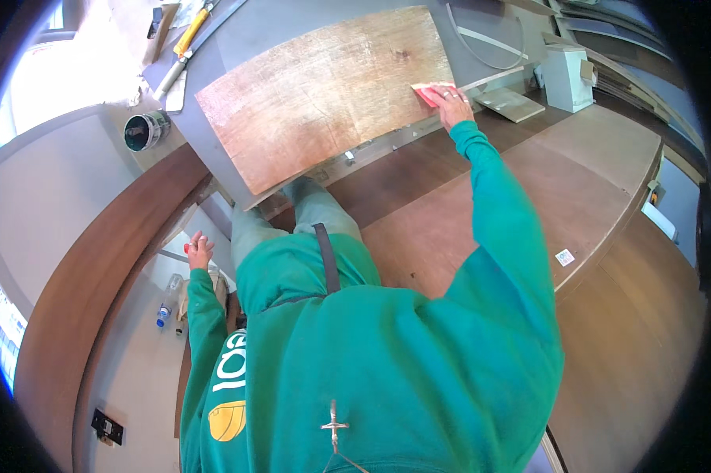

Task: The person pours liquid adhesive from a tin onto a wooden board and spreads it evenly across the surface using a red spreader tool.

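A wooden board (324, 94) lies on a grey work surface in front of me, its brown face partly shiny and streaked. At its right edge my right hand (454, 106) grips a flat red spreader (428, 95) against the board's face. My left hand (200, 251) hangs low at my left side, off the board, with its fingers curled. A small red bit (187, 247) shows at those fingers, too small to name.
An open tin (145, 131) of dark contents stands left of the board. A yellow-handled tool (191, 33) lies at the far left. A large brown panel (497, 213) extends at my right, near a white box (568, 77). A curved brown panel (107, 260) is at left.
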Motion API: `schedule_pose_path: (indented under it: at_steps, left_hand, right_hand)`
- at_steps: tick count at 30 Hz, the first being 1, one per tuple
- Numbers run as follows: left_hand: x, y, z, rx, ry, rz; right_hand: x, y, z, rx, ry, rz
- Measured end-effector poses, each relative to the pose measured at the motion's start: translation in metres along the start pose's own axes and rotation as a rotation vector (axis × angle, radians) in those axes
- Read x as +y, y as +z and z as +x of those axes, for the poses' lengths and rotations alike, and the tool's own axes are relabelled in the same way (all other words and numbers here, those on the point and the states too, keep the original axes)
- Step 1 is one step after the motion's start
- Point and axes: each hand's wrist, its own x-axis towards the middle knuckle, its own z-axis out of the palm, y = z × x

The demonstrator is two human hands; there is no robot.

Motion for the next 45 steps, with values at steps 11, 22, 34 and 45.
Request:
schedule_pose_path:
  at_steps: [11,22,34,45]
  left_hand:
    - [0.037,-0.004,-0.01,-0.014,0.038,0.073]
    - [0.001,0.012,-0.013,-0.04,-0.021,0.019]
    - [0.037,0.01,-0.03,0.021,0.054,0.031]
    - [0.022,-0.005,-0.02,-0.051,0.016,0.069]
  right_hand:
    - [0.041,0.008,0.037,-0.109,0.024,-0.038]
    - [0.035,0.0,-0.058,-0.271,0.042,0.067]
    - [0.001,0.012,0.012,-0.128,0.134,0.129]
    - [0.072,0.013,0.05,-0.108,-0.067,-0.088]
